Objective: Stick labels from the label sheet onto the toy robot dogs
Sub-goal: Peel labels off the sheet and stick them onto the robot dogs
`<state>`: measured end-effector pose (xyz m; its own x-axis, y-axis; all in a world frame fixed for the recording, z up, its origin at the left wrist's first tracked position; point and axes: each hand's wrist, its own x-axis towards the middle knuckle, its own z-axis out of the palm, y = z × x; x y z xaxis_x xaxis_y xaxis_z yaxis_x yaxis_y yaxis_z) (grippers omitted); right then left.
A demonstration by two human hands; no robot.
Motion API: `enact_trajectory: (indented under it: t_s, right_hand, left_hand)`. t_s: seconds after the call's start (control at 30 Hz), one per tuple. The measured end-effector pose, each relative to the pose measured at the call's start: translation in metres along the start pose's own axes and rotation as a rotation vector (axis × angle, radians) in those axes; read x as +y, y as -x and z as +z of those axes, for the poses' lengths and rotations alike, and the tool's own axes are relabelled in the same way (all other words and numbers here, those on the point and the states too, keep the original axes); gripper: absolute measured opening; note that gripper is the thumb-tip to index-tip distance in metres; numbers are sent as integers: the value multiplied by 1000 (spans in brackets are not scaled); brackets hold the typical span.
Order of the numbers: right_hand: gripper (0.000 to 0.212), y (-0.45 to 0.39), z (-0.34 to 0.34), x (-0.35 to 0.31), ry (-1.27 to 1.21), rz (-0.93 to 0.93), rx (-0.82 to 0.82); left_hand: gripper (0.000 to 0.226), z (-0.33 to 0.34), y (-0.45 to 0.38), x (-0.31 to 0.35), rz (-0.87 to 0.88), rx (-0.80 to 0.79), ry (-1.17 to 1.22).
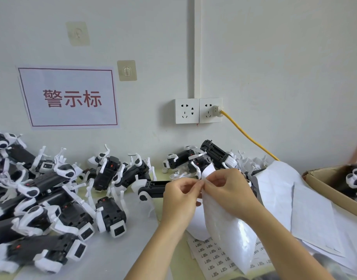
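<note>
Both hands meet over the table: my left hand (180, 196) and right hand (227, 188) pinch the top edge of a glossy label sheet (226, 229), fingertips pressed together. Left of that sheet, toy robot dogs (58, 199) lie heaped; beyond it, a wall socket (197, 110).

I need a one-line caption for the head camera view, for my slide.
Both bare hands, left hand and right hand, pinch a glossy white label sheet among black-and-white toy robot dogs.

toy robot dogs (111, 217): I see black and white
label sheet (227, 223): white
cable (248, 136): yellow
sign (69, 98): red letters
</note>
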<state>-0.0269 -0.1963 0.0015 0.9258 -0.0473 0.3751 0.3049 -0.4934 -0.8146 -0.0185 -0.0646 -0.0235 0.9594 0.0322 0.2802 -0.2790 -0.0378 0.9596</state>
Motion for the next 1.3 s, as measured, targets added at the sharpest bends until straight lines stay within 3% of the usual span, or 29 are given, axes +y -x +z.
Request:
enact_trajectory:
  t_s: [0.1,0.33,1.3]
  right_hand:
    - [22,0,0,0,27,-32,-26]
    - [25,-1,1,2,21,-22,-45]
    - [28,-1,0,1,-80,56,-27]
  left_hand:
    - [12,-2,-1,0,-69,-14,64]
    - [18,1,-2,-1,9,19,-55]
    - [17,2,-1,-1,12,15,-2]
